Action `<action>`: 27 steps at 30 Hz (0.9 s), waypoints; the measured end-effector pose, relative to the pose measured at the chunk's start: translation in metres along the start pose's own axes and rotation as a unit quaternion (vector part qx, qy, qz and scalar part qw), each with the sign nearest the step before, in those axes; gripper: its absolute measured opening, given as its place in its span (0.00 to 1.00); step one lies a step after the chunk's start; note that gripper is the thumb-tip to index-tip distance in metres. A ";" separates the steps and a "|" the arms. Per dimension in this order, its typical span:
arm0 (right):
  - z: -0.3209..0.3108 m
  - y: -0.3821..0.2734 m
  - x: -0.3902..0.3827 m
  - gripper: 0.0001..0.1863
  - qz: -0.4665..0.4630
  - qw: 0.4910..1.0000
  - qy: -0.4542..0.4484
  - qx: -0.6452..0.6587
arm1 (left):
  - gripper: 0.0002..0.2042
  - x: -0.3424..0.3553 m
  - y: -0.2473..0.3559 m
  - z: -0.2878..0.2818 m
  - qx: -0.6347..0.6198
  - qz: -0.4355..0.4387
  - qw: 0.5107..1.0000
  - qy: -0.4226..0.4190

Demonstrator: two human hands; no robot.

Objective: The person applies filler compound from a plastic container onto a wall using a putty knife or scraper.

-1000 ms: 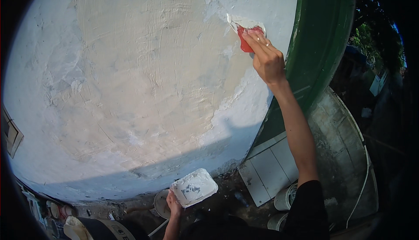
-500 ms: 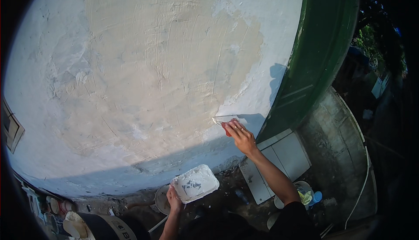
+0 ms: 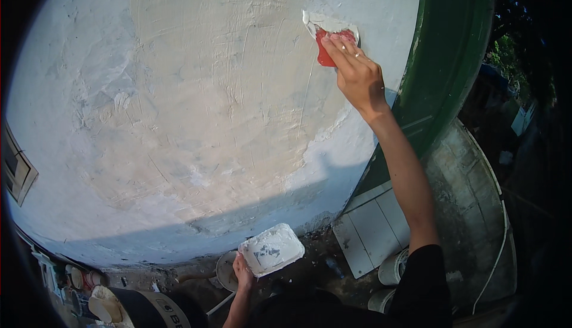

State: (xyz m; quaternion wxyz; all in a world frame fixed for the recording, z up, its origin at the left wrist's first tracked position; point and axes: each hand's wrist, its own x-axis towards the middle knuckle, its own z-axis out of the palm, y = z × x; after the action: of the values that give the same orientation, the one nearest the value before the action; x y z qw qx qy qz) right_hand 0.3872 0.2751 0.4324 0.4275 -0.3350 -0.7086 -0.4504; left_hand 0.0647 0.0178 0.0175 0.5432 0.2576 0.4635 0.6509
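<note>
High on the pale, patchily plastered wall (image 3: 202, 84), close to its right side, my right hand (image 3: 357, 75) presses on a red-backed spreader (image 3: 328, 51), fingers laid over it; white paste coats the blade's upper edge where it meets the wall. Low in the view, my left hand (image 3: 243, 268) grips the left side of a white rectangular tray (image 3: 285, 235), smeared inside with white paste over grey patches.
A green painted surface (image 3: 447, 36) borders the wall on the right, with pale tiles (image 3: 360, 238) and buckets (image 3: 390, 271) below it on grimy concrete. A round pan (image 3: 225, 268), a dark barrel (image 3: 140, 304) and assorted containers lie at bottom left; foliage shows far right.
My right hand and spreader went down to the lower right of the wall half a second ago and are now back high up. The left hand and tray moved only slightly.
</note>
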 end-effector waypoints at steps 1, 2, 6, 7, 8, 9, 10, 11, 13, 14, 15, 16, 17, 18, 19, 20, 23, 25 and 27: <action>0.006 -0.017 -0.017 0.23 -0.017 0.999 -0.024 0.015 | 0.23 0.002 0.000 -0.003 -0.002 0.002 1.000 0.002; 0.013 -0.037 -0.040 0.22 -0.048 0.998 -0.036 0.031 | 0.23 0.000 0.000 -0.011 0.006 0.008 1.000 0.006; 0.018 -0.104 -0.175 0.21 -0.092 0.982 -0.143 0.077 | 0.22 -0.011 0.010 -0.003 -0.008 0.020 1.000 0.020; 0.041 -0.123 -0.223 0.21 -0.087 0.975 -0.182 0.092 | 0.22 -0.005 0.007 -0.002 -0.005 -0.001 0.999 0.033; 0.042 -0.140 -0.254 0.21 -0.086 0.971 -0.200 0.097 | 0.22 -0.009 0.009 -0.005 -0.010 -0.006 0.999 0.031; 0.038 -0.152 -0.276 0.21 -0.088 0.971 -0.197 0.100 | 0.22 -0.012 0.011 -0.007 -0.014 -0.010 1.000 0.026; 0.032 -0.161 -0.296 0.21 -0.072 0.967 -0.215 0.121 | 0.22 -0.012 0.010 -0.012 -0.013 -0.009 1.000 0.027; 0.026 -0.165 -0.300 0.21 -0.057 0.961 -0.232 0.142 | 0.22 -0.009 0.007 -0.016 0.010 0.003 1.000 0.016; 0.016 -0.165 -0.312 0.20 -0.017 0.951 -0.251 0.180 | 0.23 -0.008 -0.002 -0.025 0.037 0.007 0.999 0.009; 0.008 -0.166 -0.313 0.20 0.021 0.938 -0.270 0.216 | 0.23 -0.005 -0.003 -0.024 0.034 0.008 0.999 0.003; -0.001 -0.164 -0.307 0.20 0.025 0.935 -0.277 0.222 | 0.23 -0.003 0.000 -0.018 0.031 0.008 0.999 -0.001; -0.008 -0.160 -0.300 0.19 0.101 0.932 -0.241 0.252 | 0.23 -0.001 0.002 -0.012 0.038 -0.006 0.999 0.009; -0.020 -0.155 -0.288 0.19 0.177 0.920 -0.208 0.280 | 0.22 0.004 -0.004 -0.011 0.067 0.012 0.998 0.012; -0.034 -0.149 -0.271 0.17 0.237 0.894 -0.203 0.322 | 0.22 0.006 -0.007 -0.011 0.064 0.003 0.998 0.006; -0.054 -0.143 -0.254 0.16 0.301 0.861 -0.200 0.357 | 0.23 0.007 -0.002 0.000 0.083 0.016 0.996 -0.023; -0.075 -0.138 -0.239 0.14 0.373 0.821 -0.235 0.362 | 0.23 0.002 0.011 0.018 0.117 0.014 0.993 -0.008; -0.111 -0.132 -0.228 0.10 0.515 0.718 -0.223 0.413 | 0.24 0.001 0.017 0.052 0.172 0.036 0.984 0.012; -0.120 -0.143 -0.239 0.09 0.579 0.651 -0.171 0.460 | 0.22 0.001 0.006 0.054 0.178 0.051 0.983 0.001; -0.129 -0.165 -0.265 0.08 0.620 0.613 -0.149 0.466 | 0.22 -0.005 0.003 0.068 0.160 0.034 0.987 -0.012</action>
State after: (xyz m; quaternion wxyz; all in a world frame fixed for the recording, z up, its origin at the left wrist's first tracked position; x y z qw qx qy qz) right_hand 0.3929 0.0713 0.1637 0.5920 -0.5129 -0.5004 0.3688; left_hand 0.1223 0.0355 0.0505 0.4780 0.3643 0.5460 0.5837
